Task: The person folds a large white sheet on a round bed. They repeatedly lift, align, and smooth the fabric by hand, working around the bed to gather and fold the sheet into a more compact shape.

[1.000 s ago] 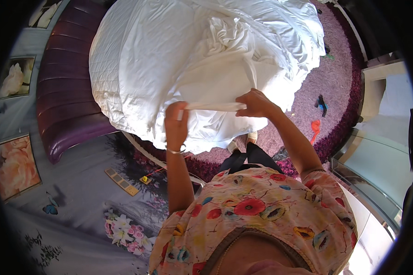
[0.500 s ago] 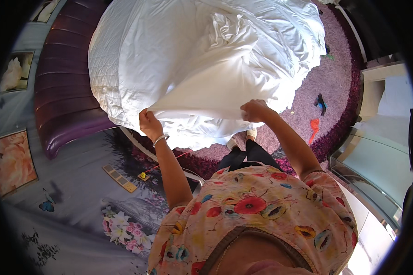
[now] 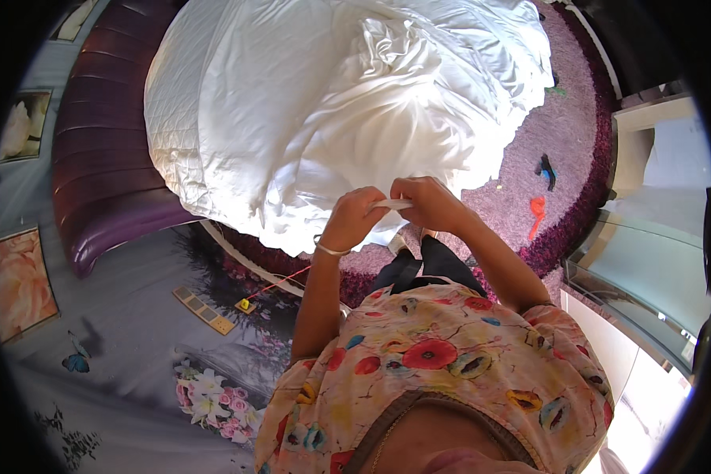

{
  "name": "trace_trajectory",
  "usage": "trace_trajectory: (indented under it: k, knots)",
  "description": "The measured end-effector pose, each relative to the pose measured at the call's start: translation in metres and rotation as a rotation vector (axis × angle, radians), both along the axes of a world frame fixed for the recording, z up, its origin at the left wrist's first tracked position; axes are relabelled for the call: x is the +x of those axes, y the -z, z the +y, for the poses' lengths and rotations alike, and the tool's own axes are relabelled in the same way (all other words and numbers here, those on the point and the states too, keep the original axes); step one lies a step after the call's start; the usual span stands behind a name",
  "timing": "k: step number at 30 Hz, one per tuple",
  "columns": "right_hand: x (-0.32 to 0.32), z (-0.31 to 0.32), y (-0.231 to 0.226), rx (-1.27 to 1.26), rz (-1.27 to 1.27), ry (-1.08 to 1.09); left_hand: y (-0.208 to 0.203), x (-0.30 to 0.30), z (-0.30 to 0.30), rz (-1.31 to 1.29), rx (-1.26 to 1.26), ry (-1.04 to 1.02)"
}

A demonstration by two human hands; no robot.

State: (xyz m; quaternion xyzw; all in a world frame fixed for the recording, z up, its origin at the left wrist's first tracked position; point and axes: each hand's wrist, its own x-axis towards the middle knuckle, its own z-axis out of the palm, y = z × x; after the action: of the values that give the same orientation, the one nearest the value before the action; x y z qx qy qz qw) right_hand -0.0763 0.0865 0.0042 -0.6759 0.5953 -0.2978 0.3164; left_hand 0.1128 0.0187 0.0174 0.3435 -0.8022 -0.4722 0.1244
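Loose peach top (image 3: pixel 426 355), short sleeves (image 3: pixel 541 314), red poppy-like flowers (image 3: pixel 429 354) plus yellow and blue ones; brown neckline trim (image 3: pixel 369 433). Thin gold-coloured chain (image 3: pixel 381 441) at neck. Slim pale bangle (image 3: pixel 332 250), left wrist (image 3: pixel 336 244). Dark trousers (image 3: pixel 447 262), light shoes (image 3: pixel 396 243).

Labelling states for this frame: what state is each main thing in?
Left hand: closed on sheet edge
Right hand: closed on sheet edge, beside the left
White sheet: spread out, wrinkled, bunched in places, near edge held
Bracelet: worn
Red item: lying on rug
Rug: partly covered by sheet
Yellow plug: red cord attached; seating unclear
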Motion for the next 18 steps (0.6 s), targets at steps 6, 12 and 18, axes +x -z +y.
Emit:
trace_trajectory:
  k: [6,12,18]
  knots:
    - [0.006,0.017,-0.027,0.008,-0.075,-0.005,-0.061,0.046,-0.004,0.212,0.056,-0.120]
    - [0.023,0.016,-0.050,-0.097,-0.069,-0.079,-0.061,0.097,-0.017,0.218,-0.115,-0.489]
    - [0.042,0.008,-0.076,-0.259,-0.126,-0.065,-0.079,0.041,0.024,0.172,-0.424,-0.064]
